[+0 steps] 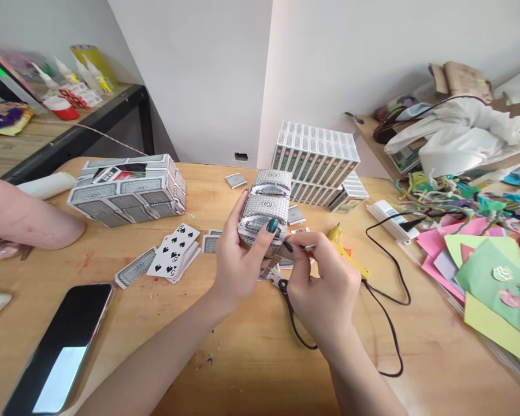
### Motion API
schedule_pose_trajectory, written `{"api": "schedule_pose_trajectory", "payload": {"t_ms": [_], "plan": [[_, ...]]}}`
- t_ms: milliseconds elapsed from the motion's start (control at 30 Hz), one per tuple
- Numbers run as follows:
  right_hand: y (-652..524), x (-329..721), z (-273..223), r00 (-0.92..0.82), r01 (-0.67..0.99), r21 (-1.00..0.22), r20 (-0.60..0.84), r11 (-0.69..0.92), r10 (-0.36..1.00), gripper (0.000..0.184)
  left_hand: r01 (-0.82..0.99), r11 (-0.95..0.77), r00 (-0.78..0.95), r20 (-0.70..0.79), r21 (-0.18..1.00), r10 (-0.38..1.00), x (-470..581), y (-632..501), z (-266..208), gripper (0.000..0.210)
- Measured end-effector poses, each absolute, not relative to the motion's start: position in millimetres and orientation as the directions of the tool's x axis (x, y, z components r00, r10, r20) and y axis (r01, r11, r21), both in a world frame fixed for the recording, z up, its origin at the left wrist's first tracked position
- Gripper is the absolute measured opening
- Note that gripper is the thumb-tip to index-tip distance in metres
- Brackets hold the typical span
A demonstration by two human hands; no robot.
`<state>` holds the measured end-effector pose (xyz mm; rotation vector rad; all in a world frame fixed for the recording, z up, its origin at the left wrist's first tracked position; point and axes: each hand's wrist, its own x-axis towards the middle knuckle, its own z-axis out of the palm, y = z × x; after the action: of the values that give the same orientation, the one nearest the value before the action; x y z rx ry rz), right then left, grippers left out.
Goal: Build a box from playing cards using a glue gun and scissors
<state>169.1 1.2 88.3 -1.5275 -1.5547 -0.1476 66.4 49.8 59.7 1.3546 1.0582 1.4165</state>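
My left hand (238, 254) is wrapped round a small block built of folded playing cards (266, 203), tilted up over the table, with the thumb pressed on its front. At the block's lower right edge my right hand (323, 283) is closed in a pinch. What lies between those fingertips is too small to make out. Below the hands are scissors (282, 283), partly hidden, and loose cards. A yellow glue gun (346, 254) lies right of my right hand. Face-up playing cards (173, 251) are fanned out to the left.
A larger box made of cards (125, 193) stands at the back left. Stacked card packs (316, 156) rise at the back right. A phone (60, 346) and a pink bottle (30, 214) are on the left. Coloured paper (494, 277), a power strip (392, 219) and a black cord (401, 277) occupy the right.
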Motion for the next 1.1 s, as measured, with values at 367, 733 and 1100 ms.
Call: {"api": "schedule_pose_trajectory", "payload": {"t_ms": [367, 733, 1100], "plan": [[3, 173, 91, 0.145, 0.884, -0.422, 0.656, 0.2, 0.74, 0.02, -0.013, -0.26, 0.006, 0.26, 0.966, 0.966, 66, 50, 60, 0.059], [3, 177, 95, 0.126, 0.905, -0.389, 0.634, 0.173, 0.763, 0.017, 0.044, -0.258, 0.027, 0.257, 0.965, 0.966, 65, 49, 59, 0.061], [2, 198, 93, 0.181, 0.356, -0.921, 0.234, 0.157, 0.955, 0.017, 0.049, -0.309, 0.022, 0.309, 0.95, 0.951, 67, 54, 58, 0.055]]}}
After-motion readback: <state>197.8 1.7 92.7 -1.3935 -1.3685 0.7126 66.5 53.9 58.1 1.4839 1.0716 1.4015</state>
